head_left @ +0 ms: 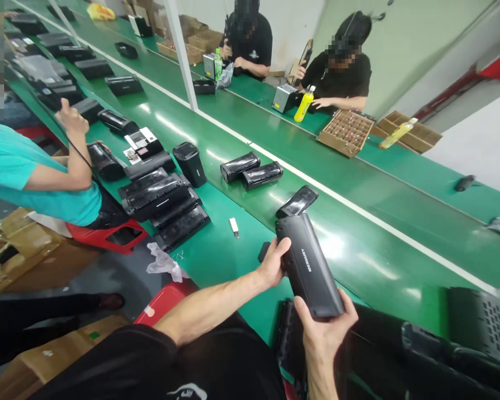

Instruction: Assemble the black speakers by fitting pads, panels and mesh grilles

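A black speaker (310, 264) with white MERKURY lettering is held tilted in front of me, over the near edge of the green table. My left hand (274, 262) grips its upper left side, thumb on the front. At its lower end my right hand (328, 328) is closed round the corner, with the thumb on the near edge and the fingers partly hidden behind. Just beyond it lies another speaker (298, 201) with a glossy face. A small dark piece (264, 251) sits beside my left hand, partly covered by it.
Several black speakers (162, 200) are grouped to the left, near a white USB-like stick (234, 226). Two more (252, 168) rest on the green belt (216, 139). A co-worker in a teal shirt (41, 172) works at left; two people sit opposite. More housings (479, 322) stand at right.
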A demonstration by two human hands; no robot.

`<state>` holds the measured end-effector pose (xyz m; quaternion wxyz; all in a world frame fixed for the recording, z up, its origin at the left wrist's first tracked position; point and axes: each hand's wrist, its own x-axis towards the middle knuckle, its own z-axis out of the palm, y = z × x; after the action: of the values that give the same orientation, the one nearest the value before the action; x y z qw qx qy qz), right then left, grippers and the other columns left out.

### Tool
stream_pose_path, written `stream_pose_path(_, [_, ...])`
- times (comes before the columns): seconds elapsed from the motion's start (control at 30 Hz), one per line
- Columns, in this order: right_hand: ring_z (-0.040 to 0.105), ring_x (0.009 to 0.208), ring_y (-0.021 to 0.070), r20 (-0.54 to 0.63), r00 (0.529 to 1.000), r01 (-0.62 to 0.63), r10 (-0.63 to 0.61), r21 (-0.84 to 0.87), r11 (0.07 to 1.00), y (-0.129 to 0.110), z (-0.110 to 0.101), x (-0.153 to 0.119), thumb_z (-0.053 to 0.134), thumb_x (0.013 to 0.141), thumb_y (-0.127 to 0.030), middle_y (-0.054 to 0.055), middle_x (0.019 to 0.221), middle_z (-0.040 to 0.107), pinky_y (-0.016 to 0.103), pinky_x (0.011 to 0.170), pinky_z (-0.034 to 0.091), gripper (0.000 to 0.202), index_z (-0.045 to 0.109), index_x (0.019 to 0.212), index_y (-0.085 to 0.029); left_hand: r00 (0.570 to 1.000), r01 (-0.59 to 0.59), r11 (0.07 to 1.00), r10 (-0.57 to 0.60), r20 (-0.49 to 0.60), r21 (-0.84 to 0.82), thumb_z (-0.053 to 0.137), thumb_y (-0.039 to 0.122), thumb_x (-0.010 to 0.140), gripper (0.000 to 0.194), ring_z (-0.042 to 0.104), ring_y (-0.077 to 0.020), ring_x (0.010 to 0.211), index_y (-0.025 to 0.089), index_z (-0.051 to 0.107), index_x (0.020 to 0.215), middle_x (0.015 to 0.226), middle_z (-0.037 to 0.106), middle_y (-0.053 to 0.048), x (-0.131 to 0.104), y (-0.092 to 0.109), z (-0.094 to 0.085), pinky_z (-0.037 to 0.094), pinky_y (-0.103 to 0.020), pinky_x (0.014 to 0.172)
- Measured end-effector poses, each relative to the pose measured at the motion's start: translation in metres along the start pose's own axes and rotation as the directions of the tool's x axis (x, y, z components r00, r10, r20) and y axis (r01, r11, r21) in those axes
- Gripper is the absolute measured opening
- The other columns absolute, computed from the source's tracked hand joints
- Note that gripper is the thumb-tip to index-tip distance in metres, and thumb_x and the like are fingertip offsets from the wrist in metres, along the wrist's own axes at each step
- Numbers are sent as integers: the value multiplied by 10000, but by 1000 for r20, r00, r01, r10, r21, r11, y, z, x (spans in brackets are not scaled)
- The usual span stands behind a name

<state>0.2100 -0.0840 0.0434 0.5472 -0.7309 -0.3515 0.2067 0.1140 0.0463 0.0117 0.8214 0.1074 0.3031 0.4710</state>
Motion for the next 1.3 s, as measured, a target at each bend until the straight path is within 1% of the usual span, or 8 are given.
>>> stream_pose_path(0.2, [591, 1188, 359, 203, 972, -123, 119, 6, 992, 12, -51, 14, 952, 591, -539, 142, 1444, 532, 503, 972, 510, 1013, 482, 1445, -264, 903, -140, 833, -115, 415, 536, 1013, 323, 585, 1059, 610, -354, 1344, 315, 554, 1539, 1494, 632, -101, 6, 91, -31, 472, -484, 1141])
stream_pose_path(0.37, [595, 1196, 342, 294, 942, -188, 159, 73, 979, 12, -59, 13, 931, 645, -512, 137, 1482, 524, 485, 968, 501, 987, 444, 1476, -294, 857, -188, 718, -213, 469, 670, 968, 357, 664, 1139, 546, -392, 1423, 327, 398, 1650, 1565, 569, -111, 8, 108, -29, 430, -539, 1194])
stream_pose_path(0.53, [575, 1249, 347, 291, 951, -141, 102, 116, 983, 6, -58, 17, 929, 665, -464, 130, 1510, 514, 492, 1010, 483, 925, 469, 1451, -305, 829, -215, 709, -231, 509, 672, 960, 343, 662, 1167, 558, -383, 1395, 325, 358, 1662, 1511, 598, -101, 4, 106, -20, 426, -535, 1191])
stream_pose_path(0.9, [600, 1128, 332, 264, 958, -117, 113, 0, 993, 17, -61, 23, 865, 691, -597, 119, 1369, 574, 476, 950, 491, 889, 497, 1428, -263, 912, -175, 764, -112, 394, 622, 1001, 352, 532, 1066, 636, -317, 1166, 279, 556, 1498, 1283, 661, -67, 2, 88, -32, 508, -442, 1067])
stream_pose_path(1.0, [596, 1136, 336, 192, 977, -90, 96, -40, 995, 9, -45, 22, 861, 696, -611, 116, 1334, 561, 521, 986, 493, 897, 494, 1431, -252, 976, -96, 800, -43, 215, 593, 989, 432, 578, 1078, 623, -319, 1225, 292, 528, 1542, 1421, 608, -101, -3, 67, -29, 521, -447, 1070])
stream_pose_path(1.1, [477, 1359, 419, 50, 988, 151, -143, -214, 965, -15, -24, 11, 891, 699, -529, 155, 1472, 471, 634, 1119, 411, 829, 559, 1409, -261, 997, 75, 902, -56, -57, 425, 916, 543, 711, 1184, 688, -269, 1109, 414, 238, 1674, 1565, 503, -125, -15, 30, -18, 599, -447, 902])
stream_pose_path(1.2, [417, 1449, 441, 265, 917, 355, -297, -210, 911, -37, -19, -2, 850, 789, -423, 156, 1528, 499, 691, 1164, 365, 697, 603, 1429, -298, 986, 166, 977, -162, -42, 137, 860, 523, 788, 1068, 726, -231, 1042, 372, 272, 1666, 1450, 633, -112, -25, 7, -10, 586, -399, 924])
stream_pose_path(1.3, [579, 1335, 396, 448, 875, 220, -186, -23, 975, -32, -39, 12, 820, 843, -406, 129, 1492, 591, 645, 1101, 469, 778, 501, 1550, -346, 897, 419, 908, -418, 145, 23, 764, 586, 821, 782, 740, -313, 1034, 191, 590, 1473, 1294, 735, -163, -27, 17, -11, 588, -439, 877])
